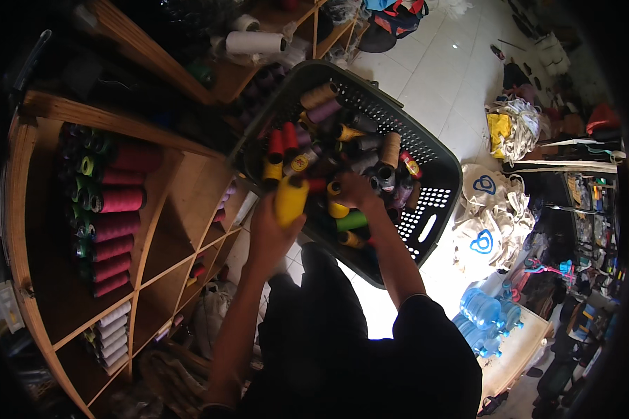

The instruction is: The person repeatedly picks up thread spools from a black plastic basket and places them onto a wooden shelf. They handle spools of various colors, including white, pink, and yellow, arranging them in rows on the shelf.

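My left hand (267, 234) is wrapped round a yellow thread spool (291, 202), held up at the near left side of a dark plastic basket (437, 171). Inside the basket, my right hand (356, 191) has its fingers closed on another yellow thread spool (337, 207). Many loose spools lie about it in mixed directions. Among them are red spools (277, 145), a tan spool (391, 149), a purple spool (324, 110) and a green spool (351, 221). My right fingertips are partly hidden among the spools.
To the left stands a wooden shelf (157, 223) with stacked pink spools (122, 200) and white spools (115, 335). White cones (255, 42) lie on a shelf beyond. At right are cream bags (493, 209), blue water bottles (480, 307) and a pale tabletop (514, 356).
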A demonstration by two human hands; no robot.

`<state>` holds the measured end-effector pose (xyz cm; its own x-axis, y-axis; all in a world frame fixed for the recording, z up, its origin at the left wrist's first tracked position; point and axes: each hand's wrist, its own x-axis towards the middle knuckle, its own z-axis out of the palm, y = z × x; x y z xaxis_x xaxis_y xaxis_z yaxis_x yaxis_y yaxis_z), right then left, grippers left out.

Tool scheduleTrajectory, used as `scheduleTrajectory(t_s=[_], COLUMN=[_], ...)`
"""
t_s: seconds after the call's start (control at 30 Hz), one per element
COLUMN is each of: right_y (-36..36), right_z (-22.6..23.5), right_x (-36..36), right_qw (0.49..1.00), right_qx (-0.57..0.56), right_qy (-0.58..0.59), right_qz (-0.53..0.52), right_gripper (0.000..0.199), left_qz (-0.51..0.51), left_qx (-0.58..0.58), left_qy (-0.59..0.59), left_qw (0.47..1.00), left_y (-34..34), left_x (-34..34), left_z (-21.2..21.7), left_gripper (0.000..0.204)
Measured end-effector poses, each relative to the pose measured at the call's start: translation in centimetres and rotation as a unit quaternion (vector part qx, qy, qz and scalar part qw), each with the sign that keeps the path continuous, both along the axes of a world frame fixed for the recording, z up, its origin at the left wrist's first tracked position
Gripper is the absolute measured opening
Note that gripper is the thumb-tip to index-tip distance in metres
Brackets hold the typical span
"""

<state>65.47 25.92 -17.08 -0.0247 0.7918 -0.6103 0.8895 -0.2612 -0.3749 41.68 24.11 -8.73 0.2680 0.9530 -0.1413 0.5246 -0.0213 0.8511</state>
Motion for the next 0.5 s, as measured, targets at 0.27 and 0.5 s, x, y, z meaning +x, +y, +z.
scheduleTrajectory(t_s=[0.27, 0.5], right_y=[-2.2, 11.7], right_z=[-2.0, -2.4], right_x=[1.6, -3.0], right_qw=[0.974, 0.927], right_qx=[0.163, 0.371], right_qy=[0.116, 0.047], right_qz=[-0.11, 0.003], right_gripper=[0.049, 0.037], left_qz=[-0.258, -0.188], left_qx=[0.068, 0.129], left_qy=[0.384, 0.364], left_qw=[0.884, 0.903], left_y=[6.8, 4.9], left_x=[6.3, 5.7], left_z=[-7.9, -11.3], left_gripper=[0.052, 0.051])
